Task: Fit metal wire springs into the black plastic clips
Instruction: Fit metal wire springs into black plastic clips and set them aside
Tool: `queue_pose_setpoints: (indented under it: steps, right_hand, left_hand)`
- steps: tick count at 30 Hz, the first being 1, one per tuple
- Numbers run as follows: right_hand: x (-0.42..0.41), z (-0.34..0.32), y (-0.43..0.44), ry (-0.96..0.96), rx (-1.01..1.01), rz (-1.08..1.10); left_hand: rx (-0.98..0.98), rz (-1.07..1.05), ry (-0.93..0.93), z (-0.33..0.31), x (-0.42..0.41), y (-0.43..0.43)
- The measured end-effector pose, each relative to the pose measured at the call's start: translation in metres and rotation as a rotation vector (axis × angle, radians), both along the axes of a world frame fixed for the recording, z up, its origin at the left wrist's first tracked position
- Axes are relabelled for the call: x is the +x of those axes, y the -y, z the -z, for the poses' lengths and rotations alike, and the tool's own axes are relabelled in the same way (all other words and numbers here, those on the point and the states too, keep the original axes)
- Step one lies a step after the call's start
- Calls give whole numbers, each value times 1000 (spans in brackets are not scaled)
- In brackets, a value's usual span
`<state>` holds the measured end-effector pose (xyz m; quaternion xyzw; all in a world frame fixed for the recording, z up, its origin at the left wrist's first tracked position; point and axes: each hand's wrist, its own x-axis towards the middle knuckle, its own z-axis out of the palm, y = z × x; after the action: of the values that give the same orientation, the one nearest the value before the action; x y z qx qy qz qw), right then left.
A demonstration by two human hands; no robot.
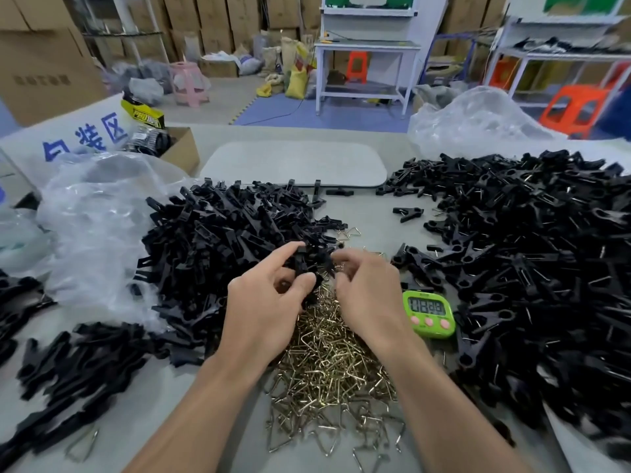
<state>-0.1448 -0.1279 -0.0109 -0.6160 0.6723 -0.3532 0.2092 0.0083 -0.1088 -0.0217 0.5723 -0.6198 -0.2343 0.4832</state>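
Left hand [266, 302] pinches a black clip [302, 264] above the near spring pile [334, 370]. Right hand [365, 291] curls at the clip's right end — what it holds I cannot tell. A skewed wire may flick off — lost in the heap.

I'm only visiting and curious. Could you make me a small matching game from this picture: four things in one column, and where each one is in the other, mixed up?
Things:
1 green timer
2 wire springs
3 grey mat
4 black clip

Places:
A heaped nearest the person, in the middle
B pinched by the left hand
C lying just right of the right hand
D farthest from the person, in the middle

Pairs: 1-C, 2-A, 3-D, 4-B.
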Motion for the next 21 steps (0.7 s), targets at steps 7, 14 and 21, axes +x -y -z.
queue_pose_setpoints:
  steps: [7, 14, 21]
  right_hand:
    - [-13, -16, -20, 547, -25, 13]
    - [-12, -12, -32, 761, 67, -71]
    - [-22, -14, -31, 309, 19, -70]
  left_hand:
    - [-40, -32, 63, -2, -5, -3]
    - [-27, 50, -2, -2, -7, -7]
    - [-11, 14, -23, -6, -13, -10]
